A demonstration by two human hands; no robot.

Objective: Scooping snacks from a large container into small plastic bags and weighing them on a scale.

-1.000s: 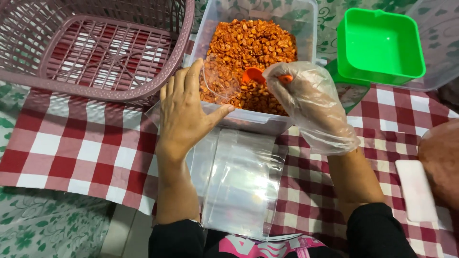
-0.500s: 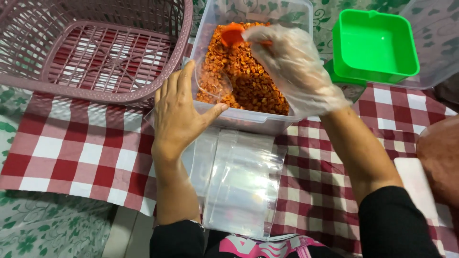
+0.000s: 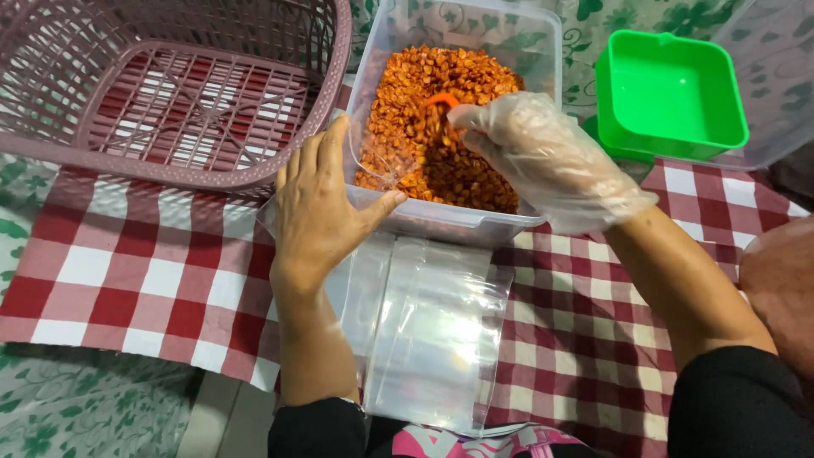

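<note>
Inspection from the head view. The right hand [image 3: 551, 157], in a thin clear glove, sits inside the clear tub [image 3: 543, 222]; its fingers are closed on a small orange scoop [image 3: 441, 100], which is sunk among the orange-red kernels [image 3: 449, 127]. The left hand [image 3: 318, 212] is bare and rests against the near left corner of the tub, fingers spread and thumb along the rim. It appears to hold open the mouth of a clear bag [image 3: 373, 161] at the tub's edge, though the film is too faint for me to confirm the grip.

Progress, as I judge it: the tub is close to full, so little has been drawn off. I see no kernels in the bag at the rim. The stack of flat clear bags [image 3: 432, 339] lies on the checked cloth [image 3: 136, 280] just in front of the tub, all empty. The mauve basket [image 3: 170, 93] to the left and the green container [image 3: 670, 89] to the right both hold nothing. I record the filling as barely begun, with nearly all of it left.
</note>
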